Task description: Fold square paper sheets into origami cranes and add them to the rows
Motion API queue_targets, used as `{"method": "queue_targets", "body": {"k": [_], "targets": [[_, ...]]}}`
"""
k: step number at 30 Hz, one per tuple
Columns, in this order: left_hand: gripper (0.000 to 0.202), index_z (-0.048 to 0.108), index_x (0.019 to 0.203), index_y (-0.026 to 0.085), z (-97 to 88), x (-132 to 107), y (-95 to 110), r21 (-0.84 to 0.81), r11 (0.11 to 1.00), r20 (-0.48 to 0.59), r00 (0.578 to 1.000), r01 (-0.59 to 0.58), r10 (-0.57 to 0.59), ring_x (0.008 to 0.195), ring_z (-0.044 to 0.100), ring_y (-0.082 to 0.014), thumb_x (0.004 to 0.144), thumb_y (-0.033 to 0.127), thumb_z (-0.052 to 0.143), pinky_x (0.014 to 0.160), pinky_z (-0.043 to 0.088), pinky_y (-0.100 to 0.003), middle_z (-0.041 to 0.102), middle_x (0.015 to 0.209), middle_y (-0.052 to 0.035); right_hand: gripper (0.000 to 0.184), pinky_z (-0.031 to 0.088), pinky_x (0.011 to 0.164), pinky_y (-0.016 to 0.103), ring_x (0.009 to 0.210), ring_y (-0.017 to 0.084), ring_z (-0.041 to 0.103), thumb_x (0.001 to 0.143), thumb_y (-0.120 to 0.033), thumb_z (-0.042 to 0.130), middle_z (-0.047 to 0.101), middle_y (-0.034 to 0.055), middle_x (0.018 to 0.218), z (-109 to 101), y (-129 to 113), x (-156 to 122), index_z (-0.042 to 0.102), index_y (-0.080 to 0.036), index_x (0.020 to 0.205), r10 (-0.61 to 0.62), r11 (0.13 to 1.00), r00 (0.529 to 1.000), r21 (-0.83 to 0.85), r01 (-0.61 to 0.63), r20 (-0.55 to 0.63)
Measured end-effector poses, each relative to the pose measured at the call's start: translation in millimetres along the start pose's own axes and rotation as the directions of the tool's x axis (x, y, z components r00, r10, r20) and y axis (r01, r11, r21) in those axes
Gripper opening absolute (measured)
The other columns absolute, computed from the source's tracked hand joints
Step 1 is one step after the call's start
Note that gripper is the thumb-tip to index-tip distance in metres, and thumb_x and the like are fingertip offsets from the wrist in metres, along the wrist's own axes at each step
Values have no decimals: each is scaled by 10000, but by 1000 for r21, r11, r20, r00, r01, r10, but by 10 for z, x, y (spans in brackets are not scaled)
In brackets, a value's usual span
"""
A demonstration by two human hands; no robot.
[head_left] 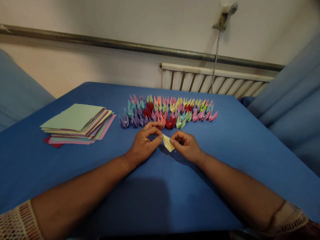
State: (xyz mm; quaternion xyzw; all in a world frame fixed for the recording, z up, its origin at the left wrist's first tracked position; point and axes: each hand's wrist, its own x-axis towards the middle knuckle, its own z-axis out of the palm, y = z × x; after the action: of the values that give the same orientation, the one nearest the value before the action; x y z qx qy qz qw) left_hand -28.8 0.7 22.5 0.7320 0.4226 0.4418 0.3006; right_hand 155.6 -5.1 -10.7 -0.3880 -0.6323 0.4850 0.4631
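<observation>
A small folded piece of pale yellow paper (pixel 168 143) is held between my two hands, a little above the blue tablecloth. My left hand (pixel 147 141) pinches its upper left corner between thumb and forefinger. On the other side, my right hand (pixel 187 145) grips the paper's right edge with thumb and bent fingers. Just beyond my fingertips stand rows of folded paper cranes (pixel 171 121) in purple, blue, red, pink, green and yellow.
A stack of coloured paper sheets (pixel 75 117), pale green on top, lies on the left of the blue-covered table (pixel 240 140). Behind the table are a radiator (pixel 195 80), a horizontal pipe (pixel 125 45) and a wall socket (pixel 222 18). Blue curtains (pixel 297 96) hang at both sides.
</observation>
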Motion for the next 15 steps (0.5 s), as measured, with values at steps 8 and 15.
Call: {"method": "queue_targets", "body": {"k": [8, 15], "targets": [[96, 624, 729, 186, 1, 11, 5, -171, 980, -37, 994, 98, -106, 1070, 591, -232, 791, 258, 614, 963, 442, -413, 632, 1122, -80, 180, 363, 524, 240, 525, 97, 453, 777, -336, 637, 536, -35, 599, 6, 56, 15, 556, -199, 692, 22, 1000, 999, 21, -22, -23], [139, 664, 757, 184, 1, 27, -61, -294, 939, 20, 983, 179, -181, 1094, 578, -232, 798, 316, 649, 1004, 407, -414, 643, 1134, -80, 220, 363, 514, 232, 511, 86, 452, 758, -360, 653, 530, -42, 581, -9, 33, 49, 546, -189, 672, 50, 994, 999, 101, -49, -10]]}}
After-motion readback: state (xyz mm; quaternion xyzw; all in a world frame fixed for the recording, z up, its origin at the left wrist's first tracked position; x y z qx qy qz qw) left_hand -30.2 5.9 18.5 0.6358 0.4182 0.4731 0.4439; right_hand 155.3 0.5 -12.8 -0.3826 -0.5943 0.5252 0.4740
